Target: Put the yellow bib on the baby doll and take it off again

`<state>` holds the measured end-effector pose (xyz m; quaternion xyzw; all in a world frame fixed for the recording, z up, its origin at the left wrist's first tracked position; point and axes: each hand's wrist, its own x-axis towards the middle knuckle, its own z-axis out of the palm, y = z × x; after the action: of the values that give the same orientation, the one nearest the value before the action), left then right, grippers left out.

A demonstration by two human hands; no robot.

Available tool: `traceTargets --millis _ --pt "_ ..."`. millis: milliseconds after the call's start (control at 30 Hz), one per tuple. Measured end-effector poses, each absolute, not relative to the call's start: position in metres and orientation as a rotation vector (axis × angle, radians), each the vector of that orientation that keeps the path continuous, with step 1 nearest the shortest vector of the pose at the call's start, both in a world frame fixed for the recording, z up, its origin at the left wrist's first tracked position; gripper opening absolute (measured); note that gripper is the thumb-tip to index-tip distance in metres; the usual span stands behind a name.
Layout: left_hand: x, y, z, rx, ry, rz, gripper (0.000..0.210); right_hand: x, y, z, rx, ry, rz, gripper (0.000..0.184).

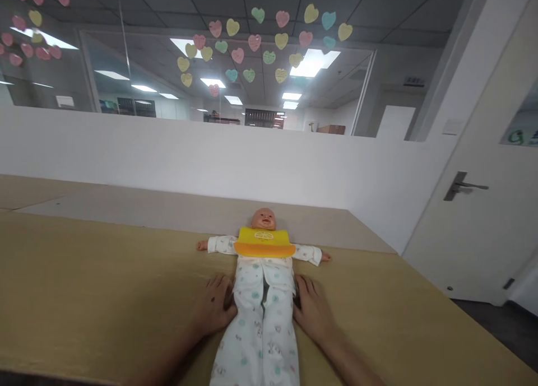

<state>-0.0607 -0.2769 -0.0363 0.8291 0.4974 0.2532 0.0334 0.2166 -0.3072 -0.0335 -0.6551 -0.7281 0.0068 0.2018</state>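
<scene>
A baby doll (264, 221) lies on its back on the table, head away from me and arms spread wide. It wears a yellow bib (264, 243) with an orange lower pocket and a white citrus-slice print. Its patterned white top (246, 277) and long patterned white trousers (252, 341) stretch toward me. Beside the doll's hip on the left, my left hand (215, 306) rests on the table, fingers loosely extended, thumb against the clothing. My right hand (311, 308) rests likewise on the other side, close against the trousers. Neither hand appears to grip anything.
The wooden table (105, 285) meets a grey board (168, 207) behind the doll. A white wall (189, 156) with a window above carries heart-shaped notes (254, 42). To the right is a white door with a metal handle (462, 186); the table's right edge slants toward me.
</scene>
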Motion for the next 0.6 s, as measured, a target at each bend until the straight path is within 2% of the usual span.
traceTargets --millis 200,600 --pt "-0.047 -0.276 -0.038 2.418 1.978 0.574 0.031 0.192 -0.308 -0.016 -1.951 -1.936 0.051 0.041" --pt "-0.035 -0.267 -0.039 2.318 2.072 0.493 0.030 0.181 -0.296 -0.053 -1.584 -1.621 0.384 0.052"
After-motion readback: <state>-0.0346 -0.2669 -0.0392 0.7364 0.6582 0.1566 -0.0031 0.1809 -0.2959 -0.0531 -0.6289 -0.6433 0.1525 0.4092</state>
